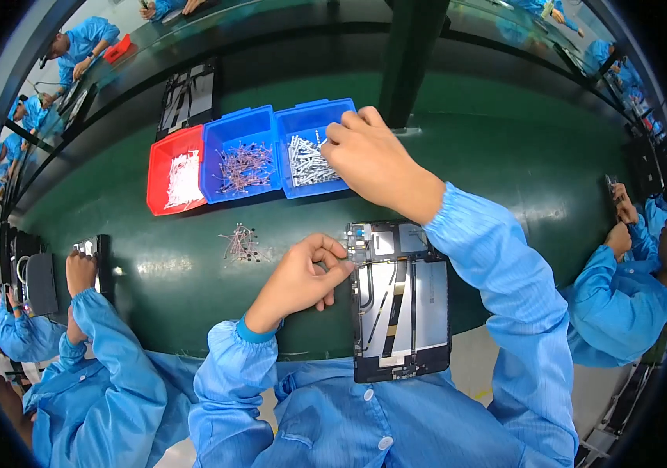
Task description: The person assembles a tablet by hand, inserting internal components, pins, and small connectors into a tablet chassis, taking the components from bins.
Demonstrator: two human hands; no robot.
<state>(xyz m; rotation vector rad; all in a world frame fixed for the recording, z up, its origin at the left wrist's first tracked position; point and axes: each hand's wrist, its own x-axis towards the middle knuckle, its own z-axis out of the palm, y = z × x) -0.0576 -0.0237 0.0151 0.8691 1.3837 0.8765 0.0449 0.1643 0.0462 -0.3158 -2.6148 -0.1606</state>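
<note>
An opened tablet [423, 304], its inner parts, dark strips and silver panels showing, lies in front of me and juts past the table's near edge. At its upper left corner is my left hand [298, 274], fingers curled, thumb and forefinger closed at the tablet's edge; anything between them is too small to name. My right hand [372, 160] is over the right side of a blue bin [314, 111] of small white-and-silver strip-like parts. Its fingers are bent and closed, with the tips partly hidden, so what they hold cannot be made out.
Left of that bin stand another blue bin [240, 117] with thin wired parts and a red bin [154, 173] of white pieces. A small pile of wired parts [241, 243] lies on the green table [505, 203]. Another opened device [187, 100] sits behind. Co-workers sit at both sides.
</note>
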